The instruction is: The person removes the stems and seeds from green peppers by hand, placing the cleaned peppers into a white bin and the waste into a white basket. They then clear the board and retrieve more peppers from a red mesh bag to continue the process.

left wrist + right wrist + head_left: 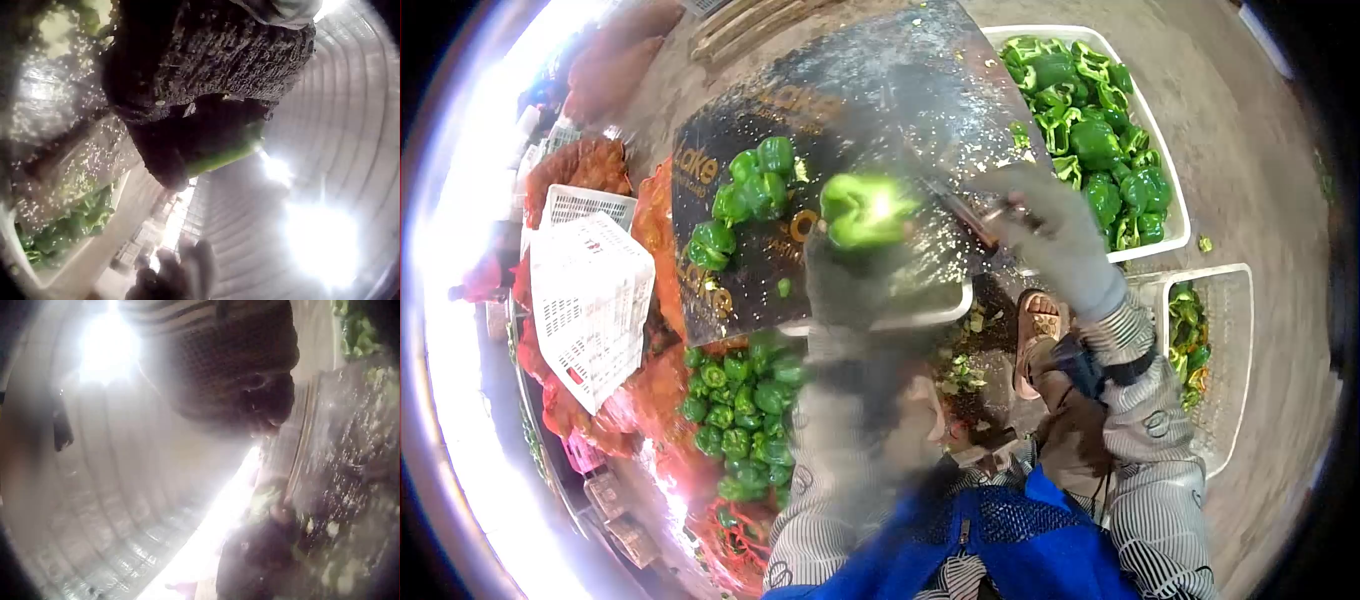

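Gripping one green pepper (862,212) over the dark board (920,95), your gloved left hand (845,285), blurred, curls about it. Your gloved right hand (1052,225), at the board's right edge, holds one knife (973,221). About five loose peppers (762,190) lie on the board's left part. Right of the board stand two white crates (1152,251), both containing green pieces; below its left corner, heaped peppers (745,420) exceed counting.

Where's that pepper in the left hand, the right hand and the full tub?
Pepper (862,211): head view, its bright, blurred middle.
Right hand (1052,232): head view, middle of its glove.
Full tub (1176,228): head view, near right corner.
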`<state>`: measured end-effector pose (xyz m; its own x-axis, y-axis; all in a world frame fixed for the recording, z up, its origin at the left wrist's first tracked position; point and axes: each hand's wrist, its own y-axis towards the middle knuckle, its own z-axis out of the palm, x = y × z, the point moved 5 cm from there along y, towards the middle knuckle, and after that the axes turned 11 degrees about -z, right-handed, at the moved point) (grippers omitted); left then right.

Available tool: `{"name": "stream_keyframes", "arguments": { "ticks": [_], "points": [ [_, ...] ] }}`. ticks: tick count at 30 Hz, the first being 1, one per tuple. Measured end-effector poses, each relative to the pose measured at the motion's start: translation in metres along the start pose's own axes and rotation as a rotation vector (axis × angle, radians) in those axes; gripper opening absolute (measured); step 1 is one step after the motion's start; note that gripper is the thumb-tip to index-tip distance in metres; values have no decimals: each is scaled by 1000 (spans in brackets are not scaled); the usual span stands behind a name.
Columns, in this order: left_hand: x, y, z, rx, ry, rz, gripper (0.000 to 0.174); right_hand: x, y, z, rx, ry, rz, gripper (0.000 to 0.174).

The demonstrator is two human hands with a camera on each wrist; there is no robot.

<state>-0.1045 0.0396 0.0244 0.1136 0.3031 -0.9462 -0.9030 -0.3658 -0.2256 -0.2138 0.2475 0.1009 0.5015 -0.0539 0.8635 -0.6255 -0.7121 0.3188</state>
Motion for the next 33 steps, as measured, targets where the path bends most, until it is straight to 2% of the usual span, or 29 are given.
{"name": "stream_keyframes", "arguments": {
  "ticks": [1, 2, 4, 5, 7, 8, 9, 11, 12, 13, 15, 16, 17, 18, 19, 20, 21, 23, 24, 25, 27, 28, 31, 32, 33],
  "points": [
    [-1, -17, 7, 119, -512, -144, 60, 19, 4, 20, 73, -3, -149, 41],
    [-12, -28, 11, 112, -522, -141, 60, 22, 5, 39, 85, -5, -149, 41],
    [-16, -43, 15, 31, 209, -300, 49, 34, 1, 73, 143, -216, -447, 47],
    [-8, -45, 10, 27, 199, -300, 49, 35, -2, 79, 154, -218, -448, 47],
    [-37, -56, 21, -168, 983, 442, 40, 32, -7, 95, 255, -170, -334, 48],
    [-25, -63, 14, -142, 1013, 138, 38, 36, -9, 100, 285, -206, -328, 48],
    [-16, -63, 6, -147, 1006, 125, 38, 39, -13, 106, 298, -201, -323, 48],
    [-2, -65, -15, -229, 954, 543, 39, 44, -17, 118, 376, -232, -279, 48],
    [14, -57, -30, -88, 340, 46, 46, 49, -17, 123, 383, -230, -283, 48],
    [12, -61, -31, -94, 336, 47, 46, 51, -15, 131, 463, -289, -223, 49],
    [18, -66, -22, 39, -482, -225, 56, 47, -16, 142, 544, -351, -166, 50],
    [25, -66, -24, -80, -352, -256, 63, 40, -17, 145, 435, -354, -181, 50],
    [29, -63, -33, -81, -352, -258, 63, 35, -19, 147, 324, -358, -196, 50],
    [28, -60, -34, 91, -249, -260, 65, 30, -21, 151, 324, -359, -197, 50],
    [27, -57, -32, 261, -143, -257, 68, 29, -19, 149, 197, -281, -249, 46],
    [30, -56, -31, 259, -139, -250, 68, 31, -17, 146, 70, -198, -303, 43],
    [24, -57, -27, 162, 74, -76, 51, 38, -14, 142, 69, -190, -315, 43],
    [3, -65, -21, -41, 510, 277, 20, 36, -12, 143, 277, 239, 128, 50],
    [3, -62, -25, -53, 410, -3, 25, 35, -11, 145, 276, 245, 119, 48],
    [1, -62, -24, -63, 417, 1, 25, 31, -10, 146, 279, 253, 108, 48],
    [1, -65, -23, -132, 174, -2, 27, 18, -15, 152, 323, 345, 144, 48],
    [-1, -65, -22, -130, 172, -8, 27, 17, -14, 150, 292, 327, 29, 44],
    [-8, -70, -19, -54, 334, -78, 32, 17, -15, 146, 347, 408, 5, 41],
    [-23, -77, -12, -13, 628, 180, 32, 17, -18, 148, 294, 409, -351, 35],
    [-31, -84, -1, 30, 917, 455, 32, 20, -19, 143, 288, 406, -338, 35]
  ]
}}
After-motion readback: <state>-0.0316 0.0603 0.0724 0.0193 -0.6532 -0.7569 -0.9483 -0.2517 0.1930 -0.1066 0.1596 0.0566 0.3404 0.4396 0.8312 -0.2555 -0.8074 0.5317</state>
